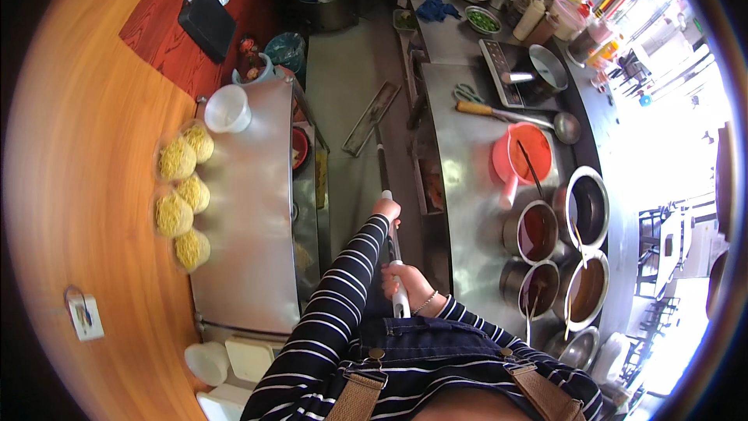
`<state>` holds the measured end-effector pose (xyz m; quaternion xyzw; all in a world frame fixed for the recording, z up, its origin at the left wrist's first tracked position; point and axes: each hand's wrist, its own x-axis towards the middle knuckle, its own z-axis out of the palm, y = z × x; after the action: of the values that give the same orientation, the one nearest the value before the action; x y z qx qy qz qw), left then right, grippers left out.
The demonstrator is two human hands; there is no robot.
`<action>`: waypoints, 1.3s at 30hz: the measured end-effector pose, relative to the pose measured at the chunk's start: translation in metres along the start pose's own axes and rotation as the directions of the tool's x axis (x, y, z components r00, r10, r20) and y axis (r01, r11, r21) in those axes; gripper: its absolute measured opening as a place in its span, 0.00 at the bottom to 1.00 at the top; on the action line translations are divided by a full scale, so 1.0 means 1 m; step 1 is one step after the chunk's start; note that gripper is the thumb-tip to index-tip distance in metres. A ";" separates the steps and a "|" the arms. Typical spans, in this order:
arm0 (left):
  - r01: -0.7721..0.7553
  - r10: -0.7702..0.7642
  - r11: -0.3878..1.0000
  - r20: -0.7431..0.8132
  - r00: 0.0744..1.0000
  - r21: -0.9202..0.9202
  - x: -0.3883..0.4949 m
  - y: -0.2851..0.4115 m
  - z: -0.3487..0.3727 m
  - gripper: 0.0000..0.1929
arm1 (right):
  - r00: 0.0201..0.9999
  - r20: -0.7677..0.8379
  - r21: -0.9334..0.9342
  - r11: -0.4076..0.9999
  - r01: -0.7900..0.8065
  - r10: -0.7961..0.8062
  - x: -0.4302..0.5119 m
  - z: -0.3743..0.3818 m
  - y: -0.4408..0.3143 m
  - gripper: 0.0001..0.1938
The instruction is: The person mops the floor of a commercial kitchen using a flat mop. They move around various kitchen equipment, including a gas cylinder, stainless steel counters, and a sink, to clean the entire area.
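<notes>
Both hands grip the pole of a flat floor mop [381,158] in the aisle between two steel counters. My left hand [387,209] is wrapped around the pole farther from my body, at a white collar. Close to my waist, my right hand [412,287] holds the white end grip [401,299], which has a hanging hole. Down the aisle, the long rectangular mop head [371,119] lies slantwise on the grey floor [336,64]. Its pad material is hard to make out.
Several bundles of yellow noodles [191,250] line the left counter [245,216] beside a white tub [228,109]. On the right counter [473,234] stand a pink pot [507,155], a ladle [565,127] and several steel pots [534,231]. A lined bin [285,51] stands farther down the aisle.
</notes>
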<state>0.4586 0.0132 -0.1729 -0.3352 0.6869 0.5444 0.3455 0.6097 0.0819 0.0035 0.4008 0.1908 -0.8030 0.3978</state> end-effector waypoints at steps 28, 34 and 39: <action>-0.816 0.852 0.040 0.407 0.329 0.576 0.424 0.627 -0.113 0.17 | 0.962 0.101 -0.889 0.412 0.201 -0.252 0.285 0.344 -0.660 0.09; -0.845 0.808 0.013 0.492 0.324 0.534 0.396 0.549 -0.115 0.14 | 0.936 -0.103 -0.877 0.475 0.074 -0.336 0.300 0.290 -0.566 0.08; -0.952 0.937 0.054 0.315 0.153 0.301 0.318 0.462 -0.118 0.14 | 0.955 -0.104 -0.928 0.373 0.008 -0.278 0.229 0.259 -0.486 0.11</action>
<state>-0.1119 -0.0449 -0.1813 0.2901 0.8319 0.4728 -0.0166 0.0144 0.1052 -0.0275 0.1897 0.6841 -0.5381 0.4544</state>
